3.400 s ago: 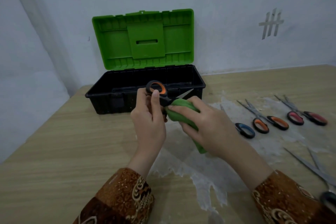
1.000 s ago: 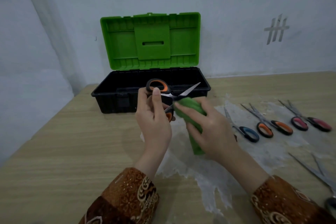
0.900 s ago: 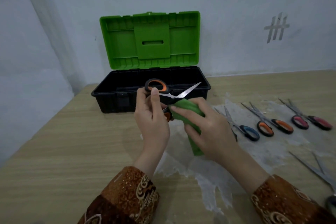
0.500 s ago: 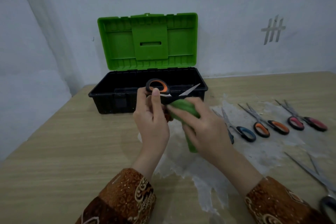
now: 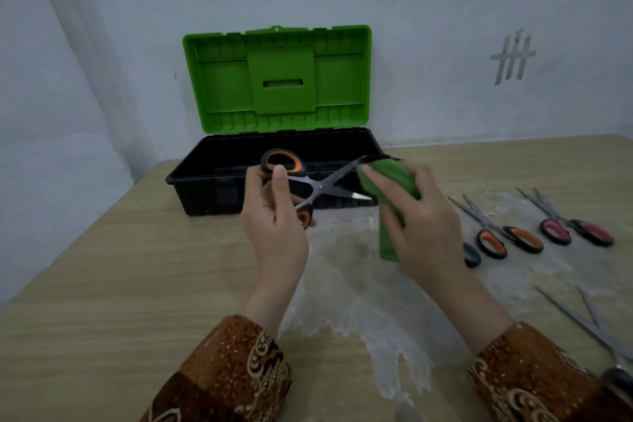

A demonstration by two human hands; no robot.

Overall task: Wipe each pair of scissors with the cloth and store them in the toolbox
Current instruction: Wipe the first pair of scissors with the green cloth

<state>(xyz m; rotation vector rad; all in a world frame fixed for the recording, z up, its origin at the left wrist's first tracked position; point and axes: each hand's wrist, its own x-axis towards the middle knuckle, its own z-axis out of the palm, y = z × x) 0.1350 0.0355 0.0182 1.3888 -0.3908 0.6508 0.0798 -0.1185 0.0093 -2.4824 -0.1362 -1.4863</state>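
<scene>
My left hand [image 5: 275, 216] grips the orange-and-black handles of a pair of scissors [image 5: 320, 186], whose blades are spread apart in front of the toolbox. My right hand [image 5: 416, 226] holds a folded green cloth [image 5: 390, 181] wrapped over the tip of the upper blade. The toolbox [image 5: 239, 164] has a black body and an upright green lid [image 5: 277, 79]; it stands open just behind both hands. Its inside is dark and I see nothing in it.
More scissors lie on the table to the right: an orange-handled pair [image 5: 507, 236], a red-handled pair [image 5: 575, 229], a blue handle [image 5: 472, 254] half hidden by my right hand, and a long pair [image 5: 589, 325] at the right edge. Whitish film [image 5: 359, 291] covers the table's middle.
The scissor blades have opened wider. My right hand slid the cloth outward along the upper blade to its tip.
</scene>
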